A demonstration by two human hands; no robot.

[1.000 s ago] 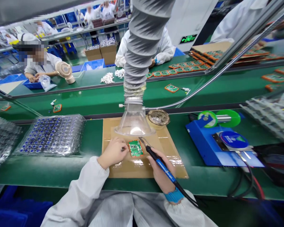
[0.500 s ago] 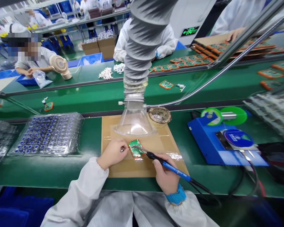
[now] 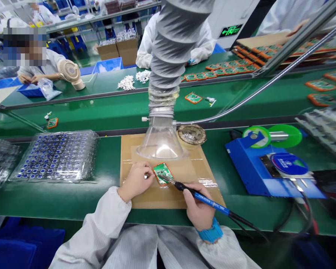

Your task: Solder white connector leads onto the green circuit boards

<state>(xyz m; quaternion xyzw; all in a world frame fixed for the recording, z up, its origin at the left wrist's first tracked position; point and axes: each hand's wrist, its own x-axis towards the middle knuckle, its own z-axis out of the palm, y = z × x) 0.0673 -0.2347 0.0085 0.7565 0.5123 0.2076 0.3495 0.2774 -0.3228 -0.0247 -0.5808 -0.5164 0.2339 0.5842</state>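
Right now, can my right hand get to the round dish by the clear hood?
Probably yes: the round dish sits beyond your right hand, to the right of the clear hood, so the hood shouldn't block it. That hand grips the blue-handled tool, though, so grabbing looks awkward.

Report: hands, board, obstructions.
Right hand holding soldering iron, tip at circuit board. Left hand holding small part at board's left edge. Fume hood beyond, not blocking.
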